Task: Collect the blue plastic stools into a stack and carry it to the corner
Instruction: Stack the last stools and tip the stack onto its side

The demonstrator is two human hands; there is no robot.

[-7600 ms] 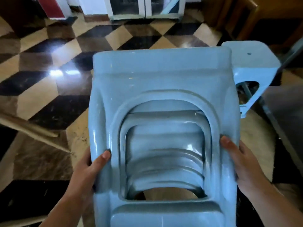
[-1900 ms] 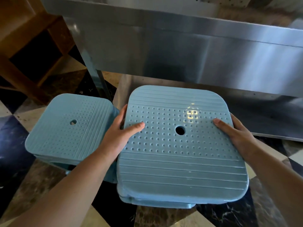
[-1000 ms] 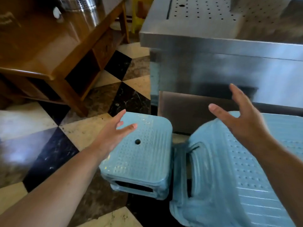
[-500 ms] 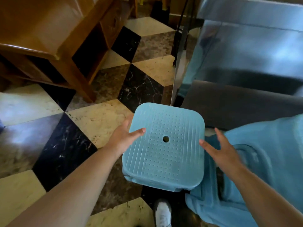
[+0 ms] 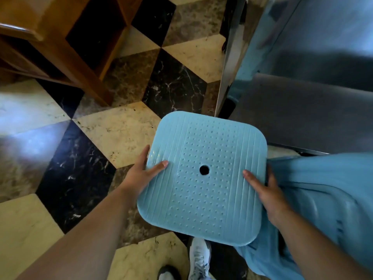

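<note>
A single blue plastic stool fills the middle of the view, its dotted seat with a round centre hole facing up at me. My left hand grips its left edge, thumb on top and fingers under the rim. My right hand grips its right edge the same way. The stack of blue stools lies blurred at the right, close beside the held stool and partly behind my right arm.
A stainless steel counter rises at the upper right, its corner edge close behind the stool. A wooden cabinet stands at the upper left. Checkered marble floor spreads to the left. My white shoe shows at the bottom.
Both hands have closed on the single stool's left and right edges. The stool now sits larger and nearer in view, and the stack has stayed at the right.
</note>
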